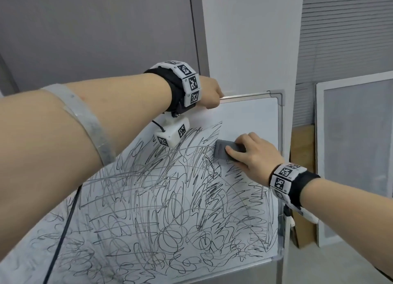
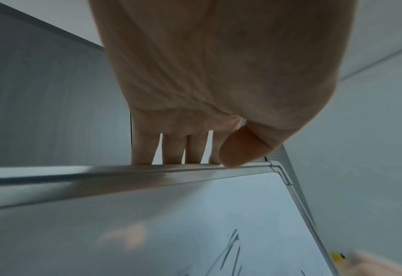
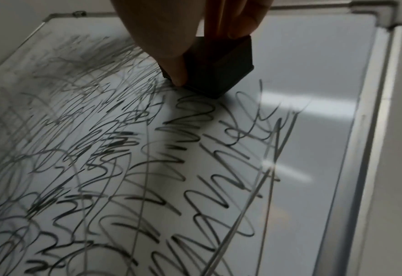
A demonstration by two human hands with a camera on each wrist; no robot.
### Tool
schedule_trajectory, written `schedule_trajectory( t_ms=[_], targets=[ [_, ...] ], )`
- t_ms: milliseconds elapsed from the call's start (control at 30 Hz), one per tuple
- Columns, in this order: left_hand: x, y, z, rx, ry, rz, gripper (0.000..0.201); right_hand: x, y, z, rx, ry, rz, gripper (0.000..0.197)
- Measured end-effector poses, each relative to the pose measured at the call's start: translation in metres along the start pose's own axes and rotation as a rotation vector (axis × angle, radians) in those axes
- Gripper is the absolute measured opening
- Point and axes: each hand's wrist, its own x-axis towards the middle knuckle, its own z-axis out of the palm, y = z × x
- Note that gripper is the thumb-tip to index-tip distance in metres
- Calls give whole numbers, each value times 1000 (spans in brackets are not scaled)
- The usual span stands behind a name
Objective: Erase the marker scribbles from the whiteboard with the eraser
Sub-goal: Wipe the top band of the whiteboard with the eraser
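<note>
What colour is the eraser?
Dark grey. The eraser shows best in the head view, where the right hand holds it against the whiteboard.

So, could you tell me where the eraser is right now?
In the head view the eraser is pressed on the whiteboard in the right hand, upper right, at the scribbles' edge.

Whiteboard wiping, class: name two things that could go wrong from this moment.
1. The left hand grips only the whiteboard top frame; a hard stroke might tilt the board.
2. The right hand pinches the eraser by its sides; it could slip, and the scribbles might smear.
</note>
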Motion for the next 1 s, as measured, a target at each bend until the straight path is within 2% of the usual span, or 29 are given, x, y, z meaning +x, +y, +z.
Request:
schedule_trajectory(
  t_ms=[67, 133, 233, 300, 433, 500, 633, 700, 867, 1000],
  targets=[
    [2, -2, 6, 11, 1, 7, 52, -1, -6, 3, 4, -24, -17, 38],
    [1, -6, 9, 35, 29, 19, 60, 8, -1, -7, -12, -16, -20, 36],
    [-2, -10, 5, 28, 43, 15, 65, 35, 21, -36, -49, 84, 120, 37],
    [-4, -16, 3, 16, 45, 8, 63, 49, 32, -50, -85, 135, 151, 39],
    [-11, -28, 0, -24, 33, 5, 73, 46, 26, -43, -79, 121, 78, 33],
    [-15, -32, 1, -36, 34, 3, 77, 31, 9, -26, -44, 60, 2, 32],
    [-14, -33, 4, -17, 10, 9, 82, 5, -16, 1, -39, -69, -75, 44],
    [-14, -31, 4, 1, -1, 9, 83, 10, -10, -5, -56, -48, -65, 43],
    [-12, -31, 3, 19, -17, 13, 84, 54, 12, -37, -92, 101, 97, 37],
    [-10, -38, 6, 13, -15, -20, 87, 49, -3, -23, -90, 74, -6, 39]
  ],
)
